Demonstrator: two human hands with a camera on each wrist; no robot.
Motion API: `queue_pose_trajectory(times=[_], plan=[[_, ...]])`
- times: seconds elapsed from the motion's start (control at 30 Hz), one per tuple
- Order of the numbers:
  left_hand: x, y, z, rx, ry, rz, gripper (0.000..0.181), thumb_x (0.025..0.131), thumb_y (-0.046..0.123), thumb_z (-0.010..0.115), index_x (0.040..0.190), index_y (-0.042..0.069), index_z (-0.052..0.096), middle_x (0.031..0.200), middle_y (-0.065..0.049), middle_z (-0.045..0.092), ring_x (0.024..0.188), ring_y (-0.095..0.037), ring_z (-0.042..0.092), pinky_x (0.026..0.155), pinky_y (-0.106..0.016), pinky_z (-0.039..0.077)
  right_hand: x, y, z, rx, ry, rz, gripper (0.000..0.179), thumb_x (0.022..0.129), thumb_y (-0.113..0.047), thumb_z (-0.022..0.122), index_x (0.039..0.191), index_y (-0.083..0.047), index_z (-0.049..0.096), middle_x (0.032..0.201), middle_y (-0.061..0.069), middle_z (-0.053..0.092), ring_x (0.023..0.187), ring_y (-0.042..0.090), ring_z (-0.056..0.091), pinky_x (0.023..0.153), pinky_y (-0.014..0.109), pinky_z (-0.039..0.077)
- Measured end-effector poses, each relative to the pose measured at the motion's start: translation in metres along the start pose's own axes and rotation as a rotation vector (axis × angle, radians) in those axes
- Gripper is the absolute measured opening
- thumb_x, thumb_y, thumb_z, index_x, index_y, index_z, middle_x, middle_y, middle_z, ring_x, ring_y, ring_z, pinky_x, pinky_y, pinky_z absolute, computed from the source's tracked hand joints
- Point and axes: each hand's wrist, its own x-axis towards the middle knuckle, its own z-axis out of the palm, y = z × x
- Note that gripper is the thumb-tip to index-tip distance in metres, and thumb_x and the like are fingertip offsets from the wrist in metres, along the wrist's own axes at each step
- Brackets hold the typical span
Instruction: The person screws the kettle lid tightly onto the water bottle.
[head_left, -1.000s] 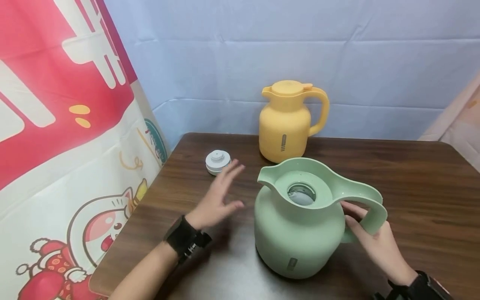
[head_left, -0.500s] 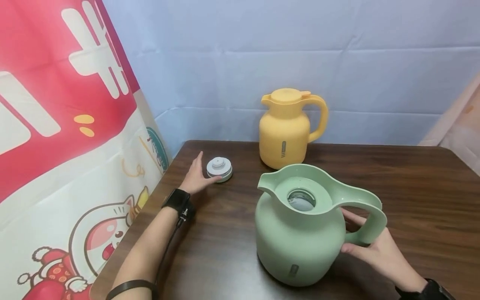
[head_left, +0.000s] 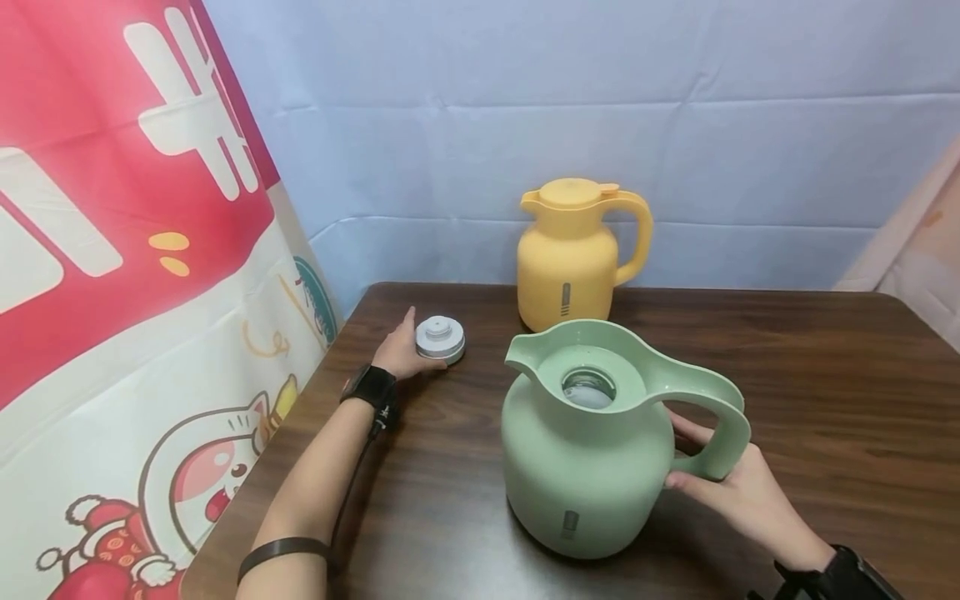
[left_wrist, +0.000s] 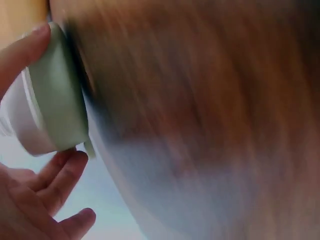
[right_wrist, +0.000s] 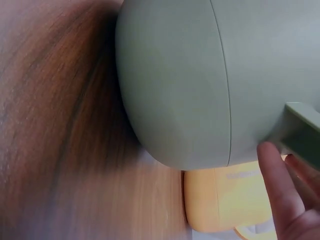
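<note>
A green thermos jug (head_left: 585, 475) stands upright on the table, its lid off and the glass-lined mouth showing. At its handle (head_left: 723, 442) is my right hand (head_left: 742, 496), thumb against the body and fingers reaching behind the handle's lower end. Part of those fingers is hidden by the handle. Toward the table's left, my left hand (head_left: 399, 350) holds a round lid (head_left: 441, 340) that sits white stopper side up. In the left wrist view the thumb presses one side of the lid's green rim (left_wrist: 62, 95) and fingertips meet the opposite side.
A yellow thermos jug (head_left: 566, 258), lid on, stands behind the green one near the table's far edge. Pale blue cloth (head_left: 420, 142) hangs behind the wooden table (head_left: 825, 375). A printed red and white cloth (head_left: 150, 333) hangs along the left side.
My left hand has left its place beside the green jug, reached over to the lid and closed around it. The green jug has shifted slightly left and away, with my right hand still on it.
</note>
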Motion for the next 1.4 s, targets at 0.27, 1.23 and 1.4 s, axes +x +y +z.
queue_pose_trajectory(times=[0.27,1.23,1.4], plan=[[-0.008,0.005,-0.003,0.045,0.056,0.009,0.1,0.058,0.059,0.082,0.129,-0.001,0.044,0.116,-0.017,0.051,0.11,-0.034,0.047,0.099,-0.054,0.032,0.0,0.002,0.0,0.009,-0.002,0.008,0.07,0.071,0.012,0.074,0.136,0.001,0.05,0.123,-0.021,0.056,0.107,-0.004,0.055,0.081,0.013,0.045],[-0.077,0.171,-0.08,-1.129,0.171,0.672,0.104,0.071,0.033,0.084,0.151,0.015,0.02,0.137,-0.009,0.041,0.119,-0.024,0.044,0.094,-0.034,0.042,-0.002,0.004,0.001,0.041,-0.002,0.017,0.07,0.074,0.014,0.071,0.138,0.0,0.047,0.124,-0.022,0.055,0.091,0.004,0.065,0.077,0.016,0.048],[-0.085,0.185,-0.086,-1.245,0.143,0.672,0.122,0.067,0.056,0.078,0.152,0.022,-0.003,0.14,-0.015,0.037,0.116,-0.023,0.048,0.092,-0.032,0.044,-0.001,0.004,0.002,0.037,0.004,0.016,0.069,0.073,0.014,0.072,0.137,0.001,0.048,0.125,-0.022,0.054,0.091,0.004,0.065,0.077,0.015,0.047]])
